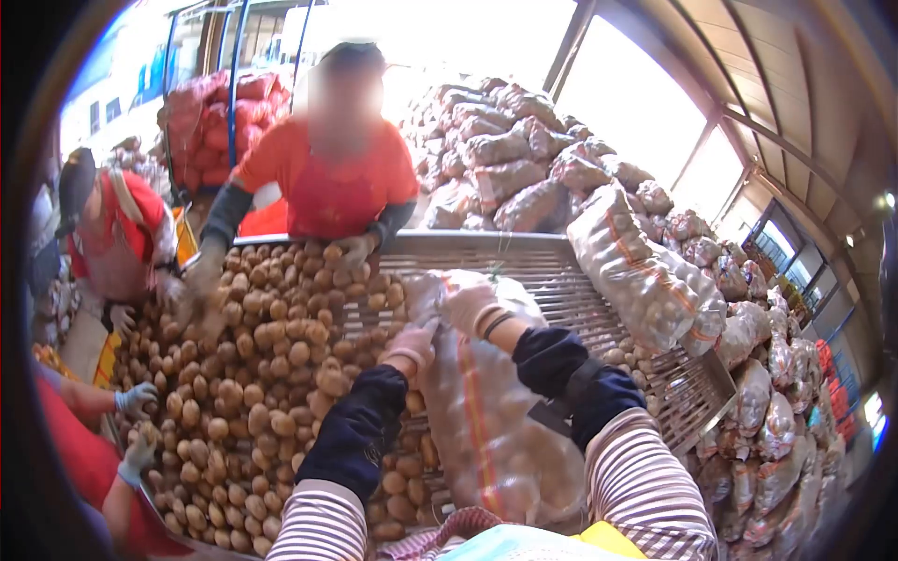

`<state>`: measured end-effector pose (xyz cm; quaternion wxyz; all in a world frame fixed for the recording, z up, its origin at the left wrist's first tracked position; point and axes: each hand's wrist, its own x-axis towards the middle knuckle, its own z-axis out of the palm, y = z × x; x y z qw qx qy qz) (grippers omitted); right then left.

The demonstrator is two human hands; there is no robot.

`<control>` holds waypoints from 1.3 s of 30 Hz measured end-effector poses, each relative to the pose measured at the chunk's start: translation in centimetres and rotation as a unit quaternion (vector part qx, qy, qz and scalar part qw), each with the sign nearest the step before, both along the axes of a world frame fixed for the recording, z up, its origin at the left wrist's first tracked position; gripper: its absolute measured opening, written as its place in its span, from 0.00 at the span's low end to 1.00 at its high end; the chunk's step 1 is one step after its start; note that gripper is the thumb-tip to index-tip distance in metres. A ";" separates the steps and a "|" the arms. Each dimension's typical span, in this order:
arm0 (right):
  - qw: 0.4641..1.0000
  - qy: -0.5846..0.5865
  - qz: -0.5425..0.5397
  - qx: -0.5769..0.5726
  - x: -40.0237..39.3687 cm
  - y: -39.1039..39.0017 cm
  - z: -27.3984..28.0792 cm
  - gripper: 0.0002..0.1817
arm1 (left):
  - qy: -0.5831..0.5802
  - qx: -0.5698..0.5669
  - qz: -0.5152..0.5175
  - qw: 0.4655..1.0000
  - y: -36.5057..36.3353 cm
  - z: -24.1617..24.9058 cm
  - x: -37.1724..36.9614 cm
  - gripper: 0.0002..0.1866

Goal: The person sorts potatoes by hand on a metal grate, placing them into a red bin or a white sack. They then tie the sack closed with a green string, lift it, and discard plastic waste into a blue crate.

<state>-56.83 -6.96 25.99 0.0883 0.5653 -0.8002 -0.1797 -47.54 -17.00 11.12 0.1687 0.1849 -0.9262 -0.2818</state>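
Observation:
A full, pale mesh sack [496, 425] with red and orange stripes lies on the slatted metal table directly in front of me. My left hand [412, 344], in a light glove, is closed on the left side of the sack near its far end. My right hand [470, 309], also gloved, is closed on the gathered mesh at the sack's top. Fine detail between the fingers is too small to make out. Loose potatoes [281, 421] lie close to my left forearm, left of the sack.
Another striped sack [631, 271] rests on the right part of the slatted table [552, 266]. Across the table stands a co-worker in a red apron [327, 192]; more co-workers' gloved hands [137, 400] are at the left edge. Stacked sacks [533, 154] fill the back and right.

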 end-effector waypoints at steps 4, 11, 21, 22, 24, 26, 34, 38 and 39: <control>0.998 0.010 0.000 0.064 -0.1 -0.9 -1.4 0.13 | -0.062 -0.093 -0.042 0.993 -0.3 1.9 -0.4 0.24; 0.998 0.054 0.022 0.009 -1.4 -1.0 -3.2 0.11 | -0.063 -0.086 -0.068 0.992 -1.7 2.0 -0.5 0.21; 0.989 0.065 0.060 0.117 0.7 -1.0 -3.0 0.13 | -0.105 -0.022 -0.041 0.993 0.2 4.4 1.3 0.20; 0.988 0.066 0.068 0.121 0.4 -1.3 -3.5 0.13 | -0.109 -0.025 -0.041 0.993 0.2 4.4 1.3 0.20; 0.988 0.063 0.074 0.124 0.2 -0.9 -4.1 0.14 | -0.128 -0.009 -0.041 0.991 0.5 4.7 1.4 0.19; 0.994 0.017 0.020 0.108 1.0 0.4 -3.1 0.14 | -0.124 -0.026 -0.051 0.991 0.3 3.5 1.2 0.18; 0.982 0.021 0.071 0.176 2.2 1.5 -1.0 0.16 | -0.109 -0.081 -0.075 0.988 0.2 3.0 2.1 0.16; 0.991 0.022 0.070 0.112 1.8 1.1 -1.9 0.14 | -0.111 -0.070 -0.080 0.988 0.8 4.2 3.5 0.16; 0.991 0.003 0.057 0.124 2.2 1.0 -1.0 0.15 | -0.141 -0.090 -0.078 0.983 0.6 4.4 3.3 0.15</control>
